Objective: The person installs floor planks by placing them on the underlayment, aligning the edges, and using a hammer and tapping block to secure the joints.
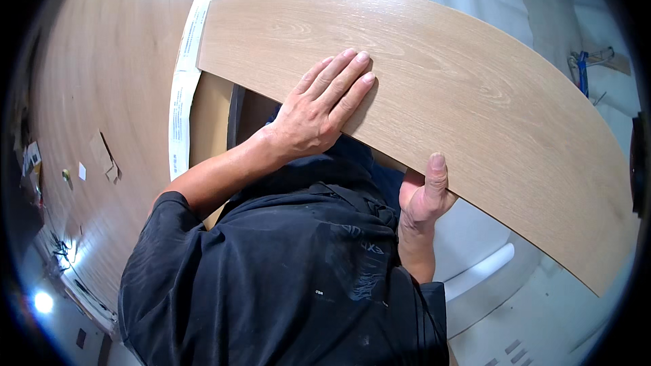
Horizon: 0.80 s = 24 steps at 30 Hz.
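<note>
Steadying a long wood-grain plank (468, 88), which is held across the front of the body with its left end at a white strip (182, 122), is best done with even support from both hands. The left hand (315, 110) is laid on the upper face, fingers extended and nearly together; the near edge is clamped by the right hand (426, 195), thumb above, other fingers hidden beneath. The far right end should be kept from dipping.
</note>
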### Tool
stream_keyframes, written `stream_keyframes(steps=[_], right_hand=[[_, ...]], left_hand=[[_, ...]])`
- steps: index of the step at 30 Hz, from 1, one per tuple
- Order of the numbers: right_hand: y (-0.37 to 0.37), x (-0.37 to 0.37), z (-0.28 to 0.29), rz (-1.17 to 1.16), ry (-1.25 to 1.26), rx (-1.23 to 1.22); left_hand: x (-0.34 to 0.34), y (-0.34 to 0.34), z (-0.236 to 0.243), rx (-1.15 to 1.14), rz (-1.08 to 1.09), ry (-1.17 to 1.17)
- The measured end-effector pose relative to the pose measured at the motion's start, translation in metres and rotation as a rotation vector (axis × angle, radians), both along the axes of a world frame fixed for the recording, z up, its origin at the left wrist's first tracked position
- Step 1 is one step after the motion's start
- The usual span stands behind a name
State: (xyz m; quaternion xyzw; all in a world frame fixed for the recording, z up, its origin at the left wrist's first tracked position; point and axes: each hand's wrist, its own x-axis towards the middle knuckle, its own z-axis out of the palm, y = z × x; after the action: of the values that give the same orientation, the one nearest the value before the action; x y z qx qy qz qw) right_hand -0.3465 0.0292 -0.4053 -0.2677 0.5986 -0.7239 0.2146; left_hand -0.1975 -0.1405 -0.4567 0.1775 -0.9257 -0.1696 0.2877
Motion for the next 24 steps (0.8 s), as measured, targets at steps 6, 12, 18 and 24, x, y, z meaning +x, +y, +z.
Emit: stream_keyframes(steps=[6, 12, 18, 24], right_hand=[[-0.017, 0.004, 0.011, -0.094, -0.026, 0.048], [-0.025, -0.005, 0.006, -0.117, -0.178, 0.084], [-0.033, -0.007, 0.004, -0.112, -0.230, 0.081], [-0.028, -0.009, 0.000, -0.107, -0.208, 0.064]], left_hand=[[0.003, 0.000, 0.002, -0.101, 0.011, 0.013], [0.004, -0.004, -0.001, -0.160, 0.014, 0.031], [0.006, -0.009, 0.002, -0.152, 0.000, 0.026], [0.006, -0.011, -0.002, -0.075, -0.060, 0.017]])
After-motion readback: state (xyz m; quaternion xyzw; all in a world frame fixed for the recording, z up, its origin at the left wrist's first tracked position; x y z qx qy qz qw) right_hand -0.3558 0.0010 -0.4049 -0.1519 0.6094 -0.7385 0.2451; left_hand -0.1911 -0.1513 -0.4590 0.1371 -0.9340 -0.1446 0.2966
